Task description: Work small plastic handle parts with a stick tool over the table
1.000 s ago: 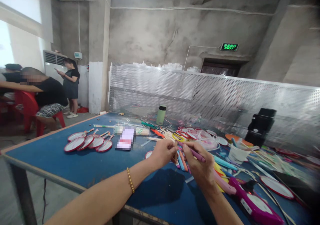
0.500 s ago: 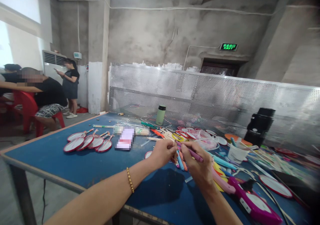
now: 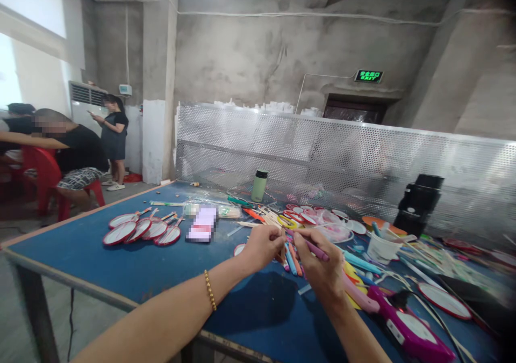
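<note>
Over the middle of the table, my left hand [image 3: 264, 247] is closed in a pinch, its fingertips close to those of my other hand. What it holds, if anything, is hidden behind the fingers. My right hand [image 3: 322, 261] is closed round a purple pen-like stick [image 3: 316, 249], whose blunt end points towards me. Under and just beyond the hands lie several coloured sticks, among them a blue one [image 3: 291, 260]. Pale thin wooden sticks [image 3: 272, 217] are spread behind my fingers.
Several red-rimmed round fans [image 3: 120, 233] lie at left, beside a phone [image 3: 202, 224]. A green bottle [image 3: 259, 186] stands behind. At right are a white cup [image 3: 381, 247], a purple power strip [image 3: 419, 333] and a black object [image 3: 419, 202]. People sit and stand far left.
Both hands keep almost the same place and grip. My right hand and the purple stick have shifted very slightly to the right.
</note>
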Tool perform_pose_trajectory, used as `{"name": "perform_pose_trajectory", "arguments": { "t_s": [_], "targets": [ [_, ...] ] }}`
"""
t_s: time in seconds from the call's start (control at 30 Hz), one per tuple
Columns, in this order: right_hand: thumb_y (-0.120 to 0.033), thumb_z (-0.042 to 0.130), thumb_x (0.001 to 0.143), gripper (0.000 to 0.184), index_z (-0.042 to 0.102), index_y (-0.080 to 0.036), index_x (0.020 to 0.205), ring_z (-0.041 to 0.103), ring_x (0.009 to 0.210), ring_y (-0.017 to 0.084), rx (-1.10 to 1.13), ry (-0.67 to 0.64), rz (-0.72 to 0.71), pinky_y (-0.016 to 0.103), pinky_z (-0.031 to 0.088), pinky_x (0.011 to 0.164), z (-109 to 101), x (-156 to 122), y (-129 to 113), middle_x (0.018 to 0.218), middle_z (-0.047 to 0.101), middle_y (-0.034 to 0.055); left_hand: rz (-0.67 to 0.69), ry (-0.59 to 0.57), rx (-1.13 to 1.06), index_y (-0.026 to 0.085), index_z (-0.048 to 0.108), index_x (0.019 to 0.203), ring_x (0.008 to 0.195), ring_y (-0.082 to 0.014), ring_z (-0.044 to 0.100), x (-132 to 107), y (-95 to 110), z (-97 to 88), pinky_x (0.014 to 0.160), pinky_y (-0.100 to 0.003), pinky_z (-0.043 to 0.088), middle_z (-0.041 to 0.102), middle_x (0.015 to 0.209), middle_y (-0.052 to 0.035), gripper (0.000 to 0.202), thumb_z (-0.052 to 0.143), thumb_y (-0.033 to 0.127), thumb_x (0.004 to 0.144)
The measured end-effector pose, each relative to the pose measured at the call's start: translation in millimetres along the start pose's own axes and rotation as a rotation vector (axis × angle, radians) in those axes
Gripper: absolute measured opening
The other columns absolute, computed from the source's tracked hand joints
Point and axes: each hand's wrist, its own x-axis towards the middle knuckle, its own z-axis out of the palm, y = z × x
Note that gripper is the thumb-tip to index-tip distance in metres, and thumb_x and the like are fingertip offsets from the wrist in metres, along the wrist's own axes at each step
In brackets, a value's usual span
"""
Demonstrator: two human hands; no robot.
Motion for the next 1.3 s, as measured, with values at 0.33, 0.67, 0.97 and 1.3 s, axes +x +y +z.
{"name": "perform_pose_trajectory", "arguments": {
  "t_s": [0.33,0.67,0.97,1.3],
  "targets": [
    [-0.033,0.057,0.085,0.021,0.071,-0.018,0.082,0.065,0.059,0.015,-0.008,-0.007,0.02,0.023,0.05,0.057,0.0,-0.2,-1.2,0.068,0.071,0.002,0.019,-0.015,-0.011,0.018,0.048,0.06,0.05,-0.0145,0.061,0.0,0.4,-0.3,0.05,-0.026,0.051,0.058,0.054,0.0009,0.022,0.053,0.029,0.078],
    [-0.033,0.058,0.085,0.02,0.071,-0.018,0.081,0.064,0.059,0.015,0.008,0.003,0.014,0.023,0.05,0.057,1.0,0.1,2.4,0.069,0.071,0.0024,-0.006,-0.007,-0.001,0.017,0.049,0.061,0.051,-0.0137,0.061,-1.7,4.1,-0.2,0.05,-0.025,0.052,0.059,0.055,0.0006,0.02,0.053,0.027,0.078],
    [-0.032,0.058,0.085,0.019,0.07,-0.018,0.081,0.064,0.059,0.014,0.004,-0.001,-0.007,0.023,0.049,0.056,0.5,-0.6,1.1,0.068,0.07,0.0017,0.007,-0.006,0.014,0.018,0.05,0.061,0.051,-0.0142,0.062,-0.5,1.4,-0.6,0.051,-0.025,0.051,0.058,0.054,0.001,0.02,0.052,0.028,0.078],
    [-0.034,0.057,0.086,0.021,0.071,-0.019,0.081,0.063,0.055,0.015,-0.017,-0.025,-0.001,0.023,0.048,0.054,-0.3,-0.3,-1.7,0.064,0.069,0.0008,0.011,-0.006,-0.016,0.017,0.049,0.06,0.05,-0.014,0.061,0.5,-0.4,-0.1,0.051,-0.026,0.052,0.057,0.054,0.0011,0.02,0.053,0.028,0.077]
  ]
}}
